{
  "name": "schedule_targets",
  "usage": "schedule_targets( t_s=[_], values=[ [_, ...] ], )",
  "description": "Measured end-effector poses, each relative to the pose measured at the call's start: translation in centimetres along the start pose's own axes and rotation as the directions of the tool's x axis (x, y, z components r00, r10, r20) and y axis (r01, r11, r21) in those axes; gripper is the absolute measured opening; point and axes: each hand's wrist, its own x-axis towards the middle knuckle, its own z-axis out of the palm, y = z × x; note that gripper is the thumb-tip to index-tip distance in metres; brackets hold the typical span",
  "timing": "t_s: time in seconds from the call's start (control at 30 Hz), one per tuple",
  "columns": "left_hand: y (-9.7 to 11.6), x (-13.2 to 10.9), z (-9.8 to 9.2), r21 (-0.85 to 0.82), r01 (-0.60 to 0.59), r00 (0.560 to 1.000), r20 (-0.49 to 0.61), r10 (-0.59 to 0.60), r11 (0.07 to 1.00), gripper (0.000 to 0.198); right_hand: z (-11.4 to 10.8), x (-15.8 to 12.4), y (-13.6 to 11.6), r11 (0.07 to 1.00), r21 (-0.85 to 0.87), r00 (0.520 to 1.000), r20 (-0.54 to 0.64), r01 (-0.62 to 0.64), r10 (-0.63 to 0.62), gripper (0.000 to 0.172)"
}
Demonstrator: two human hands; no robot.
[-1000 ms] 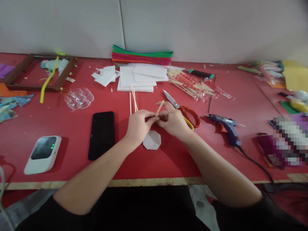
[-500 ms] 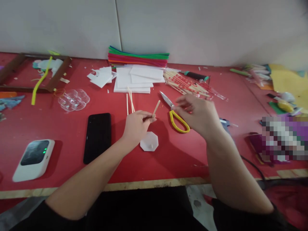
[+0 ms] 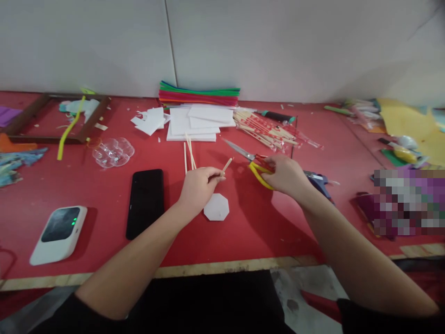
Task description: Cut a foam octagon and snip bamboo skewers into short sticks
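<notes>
Between the thumb and fingers of my left hand [image 3: 199, 188] is a short wooden stick [image 3: 227, 164], its free end pointing up and right. My right hand [image 3: 285, 175] is closed on the handles of a pair of scissors [image 3: 257, 174], yellow and red, with the blades pointing left and away from me. Just below my left fingers a white octagonal piece [image 3: 217, 208] lies flat on the red table [image 3: 222, 246]. A few longer wooden sticks [image 3: 189, 153] lie beyond my left hand, their near ends hidden behind it.
White sheets [image 3: 193, 123] and colourful pipe cleaners [image 3: 198, 95] lie at the back, beside red-wrapped chopsticks [image 3: 267, 127]. A black phone [image 3: 145, 202] and a white device [image 3: 59, 234] lie to the left. Right of my right hand is a blue tool [image 3: 320, 183], partly hidden.
My right hand has closed on the scissors' handles, which lay on the table before. My left hand still pinches the short stick, now tilted further right. The whole view has shifted slightly.
</notes>
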Motion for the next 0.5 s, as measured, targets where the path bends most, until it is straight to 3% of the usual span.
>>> schedule_targets(
  t_s=[0.1, 0.2, 0.37, 0.5],
  values=[
    [-0.2, 0.1, 0.0, -0.030, 0.000, 1.000, 0.014, 0.001, 1.000, 0.010, -1.0, -0.9, 0.7, 0.996, 0.086, 0.997, -0.067, -0.016, 0.021, 0.029],
    [-0.5, 0.2, 0.0, -0.055, 0.004, 1.000, 0.019, -0.003, 0.999, 0.010, -2.3, -1.6, 1.6, 0.993, 0.100, 0.996, -0.062, 0.064, -0.058, 0.032],
    [-0.5, 0.1, 0.2, -0.095, 0.017, 1.000, 0.017, -0.016, 0.995, 0.011, -3.8, -1.8, 3.3, 0.979, 0.101, 0.984, 0.013, 0.178, -0.180, 0.040],
    [-0.6, -0.1, 0.4, -0.115, 0.026, 1.000, 0.016, -0.024, 0.993, 0.013, -4.2, -1.9, 3.9, 0.980, 0.068, 0.981, 0.036, 0.187, -0.190, 0.050]
  ],
)
